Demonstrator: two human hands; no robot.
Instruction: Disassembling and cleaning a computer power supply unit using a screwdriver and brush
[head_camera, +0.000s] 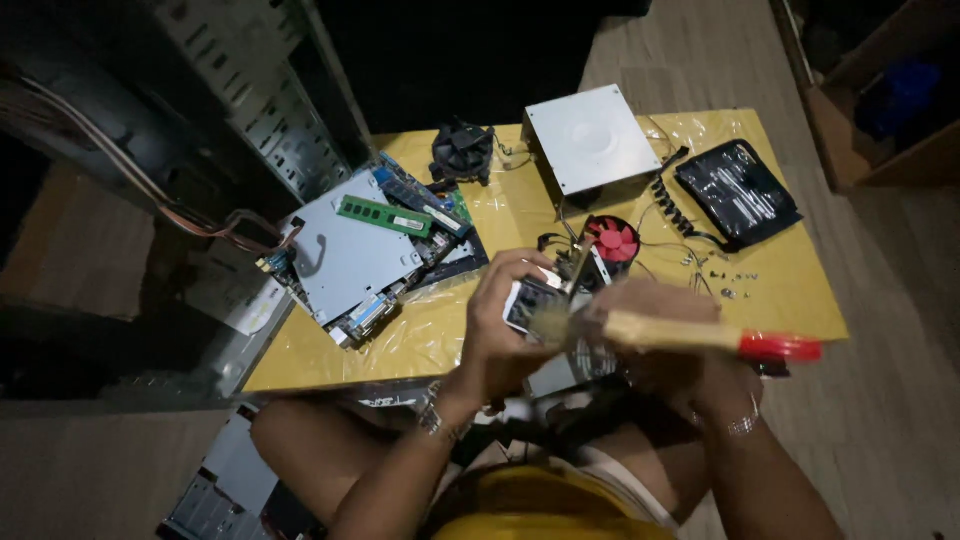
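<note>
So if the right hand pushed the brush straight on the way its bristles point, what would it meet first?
Probably the small part in the left hand: the brush in the right hand has blurred bristles right at it, though depth is unclear.

A yellow table (790, 290) bears a green memory stick (384, 216), a red fan (612, 240) and a black pouch (738, 192).

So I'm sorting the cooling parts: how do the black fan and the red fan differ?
The black fan is all dark; the red fan has bright red blades. The black fan lies apart near the table's far edge; the red fan lies closer to the hands, among wires. Both are round and untouched.
</note>
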